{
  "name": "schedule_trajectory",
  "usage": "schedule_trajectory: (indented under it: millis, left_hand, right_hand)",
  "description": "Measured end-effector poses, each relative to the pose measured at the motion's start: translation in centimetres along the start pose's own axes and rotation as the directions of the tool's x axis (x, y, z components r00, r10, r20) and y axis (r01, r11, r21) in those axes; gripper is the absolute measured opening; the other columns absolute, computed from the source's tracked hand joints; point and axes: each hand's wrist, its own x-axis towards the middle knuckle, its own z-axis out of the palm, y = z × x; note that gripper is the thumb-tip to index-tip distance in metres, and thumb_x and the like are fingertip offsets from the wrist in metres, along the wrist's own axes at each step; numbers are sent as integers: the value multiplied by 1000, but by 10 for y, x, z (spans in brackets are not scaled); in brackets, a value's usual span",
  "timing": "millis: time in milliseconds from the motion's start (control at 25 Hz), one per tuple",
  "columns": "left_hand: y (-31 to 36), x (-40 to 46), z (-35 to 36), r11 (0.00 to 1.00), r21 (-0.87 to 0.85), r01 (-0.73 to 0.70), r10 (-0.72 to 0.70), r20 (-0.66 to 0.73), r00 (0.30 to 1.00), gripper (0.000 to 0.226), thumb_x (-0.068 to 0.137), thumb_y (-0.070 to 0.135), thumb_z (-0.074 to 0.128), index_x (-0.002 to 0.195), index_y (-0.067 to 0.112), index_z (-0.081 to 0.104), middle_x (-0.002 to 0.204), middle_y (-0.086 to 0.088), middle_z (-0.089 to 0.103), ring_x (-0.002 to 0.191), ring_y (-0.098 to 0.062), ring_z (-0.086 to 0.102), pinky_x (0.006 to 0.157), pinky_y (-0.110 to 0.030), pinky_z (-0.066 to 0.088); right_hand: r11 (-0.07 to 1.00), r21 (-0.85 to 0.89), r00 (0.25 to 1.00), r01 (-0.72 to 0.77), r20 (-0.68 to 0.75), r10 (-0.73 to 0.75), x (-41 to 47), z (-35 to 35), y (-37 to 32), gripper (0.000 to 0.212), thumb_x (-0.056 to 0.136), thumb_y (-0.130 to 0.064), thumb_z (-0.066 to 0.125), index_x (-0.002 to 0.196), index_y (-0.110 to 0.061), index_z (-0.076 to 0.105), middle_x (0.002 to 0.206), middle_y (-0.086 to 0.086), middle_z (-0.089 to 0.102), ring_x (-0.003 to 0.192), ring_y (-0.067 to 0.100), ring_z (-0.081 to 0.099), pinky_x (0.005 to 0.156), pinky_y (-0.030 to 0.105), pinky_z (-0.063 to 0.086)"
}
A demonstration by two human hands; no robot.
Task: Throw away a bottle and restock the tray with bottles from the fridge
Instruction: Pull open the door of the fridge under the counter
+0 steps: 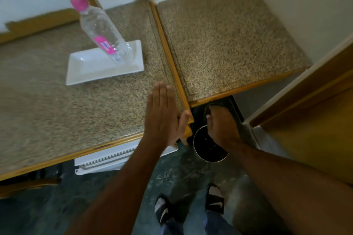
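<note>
My right hand (221, 126) hung over the round black bin (210, 149), grip hidden so I cannot tell, my flat, empty left hand (164, 118) steadied me, and the clear pink-capped plastic bottle (101, 28) stood on the white rectangular tray (86, 68).

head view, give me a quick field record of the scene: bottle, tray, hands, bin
bottle: one clear plastic water bottle with pink cap and pink label, standing on the tray
tray: white rectangular tray on the speckled countertop, holding only that bottle
left hand: left hand open and flat, fingers together, empty, over the counter corner
right hand: right hand lowered beneath the counter edge above the bin, fingers hidden; grip cannot be told
bin: round dark waste bin on the floor under the counter; contents not visible
</note>
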Motion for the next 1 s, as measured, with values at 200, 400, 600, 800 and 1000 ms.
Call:
schedule_trajectory:
  millis: [200,400,600,800,1000]
  left_hand:
    - [-55,-25,-56,998,2,62,-62,-24,998,84,92,59,31,146,-6,23,156,-29,23,147,-41,15,119,-56,18]
    - [-146,-84,-93,992,37,121,-120,-38,992,86,91,65,27,145,-2,25,155,-27,26,146,-41,18,118,-57,21]
    - [-244,-178,-75,978,73,196,-196,-6,981,81,92,62,30,144,-1,27,154,-27,28,144,-45,19,116,-59,21]
    - [-308,-269,-20,980,71,185,-186,2,983,78,93,51,36,149,-1,18,159,-25,18,148,-41,9,119,-57,14]
    - [-328,-312,70,980,50,193,-199,192,961,73,93,44,34,146,-5,27,155,-26,29,146,-40,23,117,-56,19]
  right_hand:
    - [996,89,995,13,-97,-4,36,-74,-81,40,94,-24,40,125,1,47,112,23,57,100,38,51,88,47,43]
    - [967,46,966,252,-73,-248,40,-95,-193,38,89,-21,48,118,4,49,108,24,54,97,40,50,88,50,43]
    - [955,70,957,287,25,-289,-20,-24,-292,48,92,-27,45,130,3,44,132,26,49,123,41,43,109,53,31]
    - [903,54,891,427,148,-430,-89,67,-341,54,90,-26,51,135,3,39,140,25,44,132,41,36,114,55,24]
    - [903,42,861,428,287,-421,-140,163,-323,49,93,-22,51,135,3,43,140,24,47,132,37,39,115,46,16]
